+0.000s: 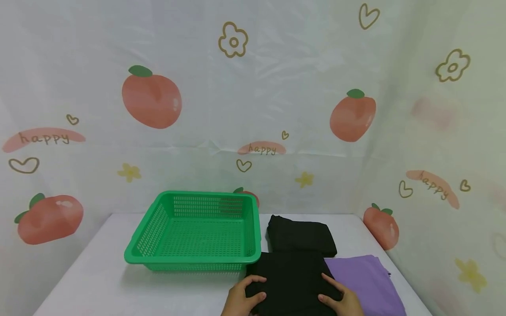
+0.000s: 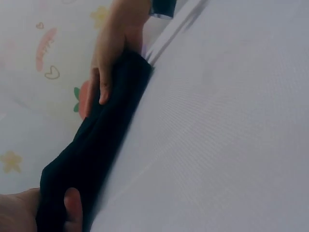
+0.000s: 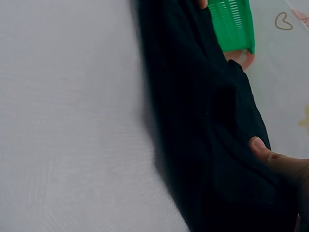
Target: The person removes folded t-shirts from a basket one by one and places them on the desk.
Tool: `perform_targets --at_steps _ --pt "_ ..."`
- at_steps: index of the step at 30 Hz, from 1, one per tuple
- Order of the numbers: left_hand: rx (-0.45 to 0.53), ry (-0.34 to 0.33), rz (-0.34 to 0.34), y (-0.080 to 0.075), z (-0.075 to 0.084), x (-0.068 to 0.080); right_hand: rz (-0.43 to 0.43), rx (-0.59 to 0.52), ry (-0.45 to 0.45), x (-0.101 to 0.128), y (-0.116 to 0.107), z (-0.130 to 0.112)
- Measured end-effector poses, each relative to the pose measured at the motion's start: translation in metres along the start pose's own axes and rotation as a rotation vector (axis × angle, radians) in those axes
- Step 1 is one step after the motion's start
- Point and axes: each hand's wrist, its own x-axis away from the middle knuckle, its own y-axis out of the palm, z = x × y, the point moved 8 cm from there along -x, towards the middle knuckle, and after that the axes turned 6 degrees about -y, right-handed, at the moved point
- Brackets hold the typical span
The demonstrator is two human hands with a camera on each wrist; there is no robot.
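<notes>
A folded black cloth [image 1: 292,281] lies at the front of the table, between both hands in the head view. My left hand [image 1: 244,298] grips its left side, thumb and forefinger showing on the fabric. On the opposite side my right hand [image 1: 343,300] holds the cloth, with thumb and forefinger spread along its edge. In the left wrist view the left thumb [image 2: 73,208] presses the near face of the cloth, and its other fingers are hidden. The right thumb [image 3: 260,145] lies on the dark fabric in the right wrist view.
A green plastic basket [image 1: 193,262] stands left of the cloth, its near right corner close to it. Behind sits another folded black cloth [image 1: 302,237]. A purple cloth [image 1: 365,285] lies at the right on the white table [image 1: 91,272]. A printed curtain [image 1: 276,87] hangs behind.
</notes>
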Motion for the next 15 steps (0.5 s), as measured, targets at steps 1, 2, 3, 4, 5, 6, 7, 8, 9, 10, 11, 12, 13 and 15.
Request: perform_targets --at_steps 1,2,3,4,5,6,7,8,9,10,11,12,13,15 --pt "0.001 0.004 0.001 0.0005 0.0000 0.0000 -0.005 0.006 0.000 -0.0003 -0.0005 -0.0002" --pt "-0.005 0.008 0.004 0.0009 0.0001 -0.0001 -0.009 0.012 0.001 -0.0006 -0.0010 -0.0003" --pt "-0.008 0.010 0.006 0.0012 0.0004 -0.0002 -0.013 0.016 -0.001 -0.0009 -0.0016 -0.0006" --pt "-0.011 0.013 0.008 0.0016 0.0007 -0.0003 -0.016 0.017 -0.001 -0.0013 -0.0018 -0.0004" --pt "-0.014 0.016 0.010 0.0020 0.0010 -0.0004 -0.020 0.019 -0.001 -0.0018 -0.0020 -0.0002" --pt "-0.016 0.019 0.013 0.0025 0.0013 -0.0005 -0.023 0.019 -0.003 -0.0022 -0.0022 0.0001" --pt "-0.021 0.020 0.018 0.0030 0.0015 -0.0003 -0.028 0.020 -0.005 -0.0024 -0.0023 0.0006" --pt "-0.025 0.021 0.021 0.0036 0.0017 0.0001 -0.031 0.020 -0.006 -0.0025 -0.0023 0.0012" --pt "-0.030 0.020 0.025 0.0041 0.0018 0.0006 -0.038 0.018 -0.006 -0.0027 -0.0020 0.0018" --pt "-0.035 0.021 0.027 0.0048 0.0020 0.0012 -0.045 0.018 -0.005 -0.0028 -0.0019 0.0024" --pt "-0.043 0.017 0.029 0.0055 0.0021 0.0016 -0.053 0.020 -0.006 -0.0032 -0.0022 0.0028" --pt "-0.050 0.015 0.025 0.0065 0.0027 0.0017 -0.064 0.022 -0.005 -0.0040 -0.0027 0.0031" --pt "-0.063 0.007 0.019 0.0072 0.0037 0.0017 -0.079 0.021 -0.005 -0.0051 -0.0036 0.0030" --pt "-0.089 -0.014 -0.013 0.0083 0.0061 0.0007 -0.120 -0.002 0.005 -0.0082 -0.0053 0.0022"
